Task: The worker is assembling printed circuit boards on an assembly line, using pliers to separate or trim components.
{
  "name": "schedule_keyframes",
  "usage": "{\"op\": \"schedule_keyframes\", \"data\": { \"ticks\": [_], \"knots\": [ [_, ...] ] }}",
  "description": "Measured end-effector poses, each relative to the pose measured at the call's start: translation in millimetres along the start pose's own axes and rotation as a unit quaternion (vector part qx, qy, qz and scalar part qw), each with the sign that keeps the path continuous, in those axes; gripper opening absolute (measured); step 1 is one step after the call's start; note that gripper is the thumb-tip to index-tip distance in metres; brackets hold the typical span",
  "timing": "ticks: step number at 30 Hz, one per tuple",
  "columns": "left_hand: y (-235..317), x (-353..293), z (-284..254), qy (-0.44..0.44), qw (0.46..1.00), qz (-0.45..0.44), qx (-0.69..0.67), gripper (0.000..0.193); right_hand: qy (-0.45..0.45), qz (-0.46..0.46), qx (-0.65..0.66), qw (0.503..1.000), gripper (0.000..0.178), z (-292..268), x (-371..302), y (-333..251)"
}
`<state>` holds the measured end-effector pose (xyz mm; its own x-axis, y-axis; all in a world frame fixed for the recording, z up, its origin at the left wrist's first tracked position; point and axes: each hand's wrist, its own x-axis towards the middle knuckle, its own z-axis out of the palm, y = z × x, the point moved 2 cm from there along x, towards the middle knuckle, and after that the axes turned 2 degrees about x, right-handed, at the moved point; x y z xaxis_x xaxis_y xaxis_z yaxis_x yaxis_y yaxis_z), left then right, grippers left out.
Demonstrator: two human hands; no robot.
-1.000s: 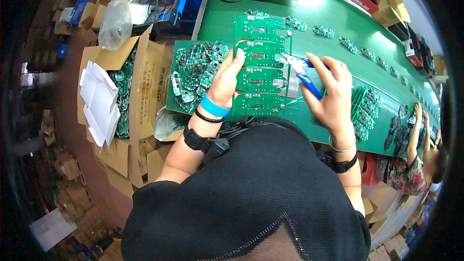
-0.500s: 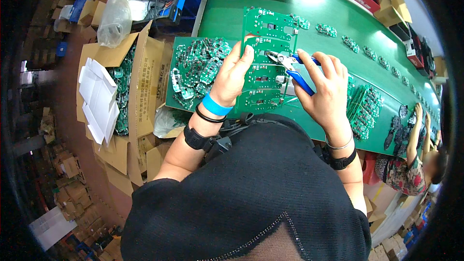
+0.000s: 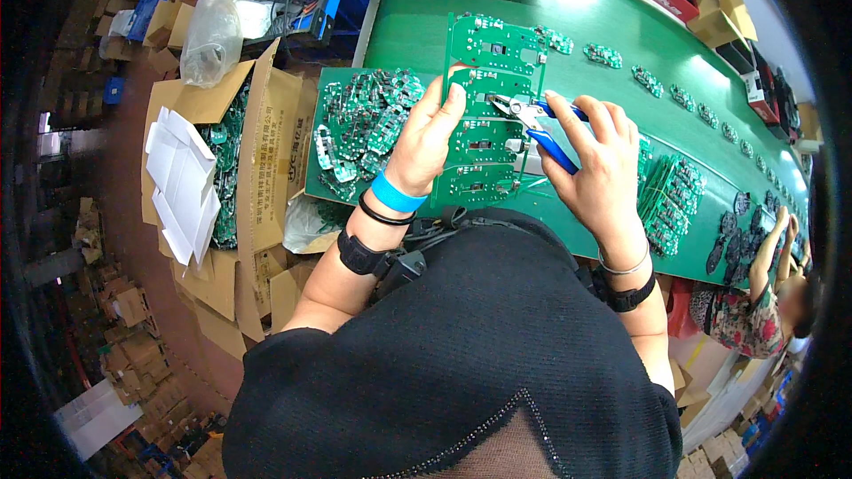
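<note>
A green circuit board panel (image 3: 484, 133), divided into several linked boards, is upright in front of me. My left hand (image 3: 428, 137) grips its left edge, the thumb lying on the near face. In my right hand (image 3: 596, 155) are blue-handled cutting pliers (image 3: 552, 144), fingers wrapped round the grips. The jaws touch the panel around its middle, beside a gap between two boards. Whether they are closed on the material I cannot tell. Left of the panel lies a heap of loose circuit boards (image 3: 364, 129). A stack of uncut board panels (image 3: 673, 208) rests to the right of my right hand.
A cardboard box (image 3: 275, 142) holding more boards stands at the left, white card pieces (image 3: 182, 182) on it. Single boards (image 3: 646, 80) run in a row along the green table (image 3: 568, 27). Dark parts (image 3: 729, 244) lie near a co-worker (image 3: 754, 319) at the far right.
My hands, the panel and the pliers hold nearly the same place. The boards in the row have shifted slightly to the right, and the co-worker's hands have moved.
</note>
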<state>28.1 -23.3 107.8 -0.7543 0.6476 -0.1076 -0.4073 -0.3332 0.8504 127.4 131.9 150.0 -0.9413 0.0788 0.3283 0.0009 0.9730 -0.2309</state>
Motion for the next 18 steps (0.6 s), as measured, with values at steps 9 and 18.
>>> {"op": "schedule_keyframes", "data": {
  "ticks": [9, 18],
  "knots": [
    [-2.1, 1.7, -2.6, 0.007, 1.0, -0.004, 0.001, 0.036, 0.021, -0.021, -0.012, 0.999, 0.059, -0.1, 0.4, -0.5],
    [0.9, 2.5, -2.4, 0.009, 1.0, -0.008, -0.019, 0.038, 0.071, -0.022, 0.053, 0.996, 0.052, 9.6, 0.5, 0.8]
  ]
}}
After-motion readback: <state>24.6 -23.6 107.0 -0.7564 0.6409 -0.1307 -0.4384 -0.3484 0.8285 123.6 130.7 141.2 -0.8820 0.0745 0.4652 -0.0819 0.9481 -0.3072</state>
